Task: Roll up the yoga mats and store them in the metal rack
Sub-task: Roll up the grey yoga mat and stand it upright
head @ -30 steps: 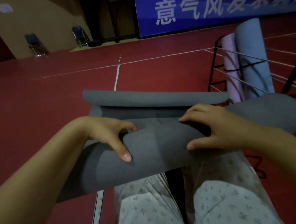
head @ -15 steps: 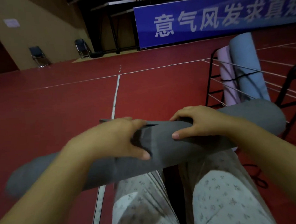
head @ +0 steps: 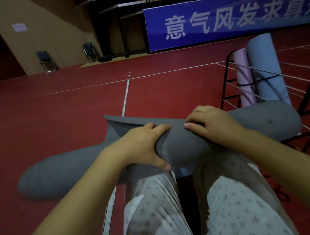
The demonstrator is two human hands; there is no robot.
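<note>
Red sports-hall floor [head: 66, 110] with white court lines, tan wall and blue banner with white characters [head: 226, 18] at the back, two dark folding chairs [head: 46, 60] by the wall. Dark grey foam yoga mat [head: 183, 144], mostly rolled into a long tube, lies crosswise in front of the person, over the knees in pale floral trousers [head: 232, 202]; its left end sits low near the floor, its right end reaches up beside the rack. Loose outer flap of the mat sticks up at the far side, left of centre. Left hand [head: 144, 145] grips the roll near the middle, fingers curled over the top onto the flap edge, thumb pressed on the near side. Right hand [head: 214, 124] just right of it, fingers curled over the top of the roll, thumb pointing left along the mat, gripping it. The hands sit close together, not touching. Black metal rack with thin silver rails [head: 226, 83] stands at right, just behind the mat's right end; a rolled pink yoga mat [head: 244, 79] and a rolled light blue yoga mat [head: 266, 67] stand upright in it, side by side, a black strap across them.
</note>
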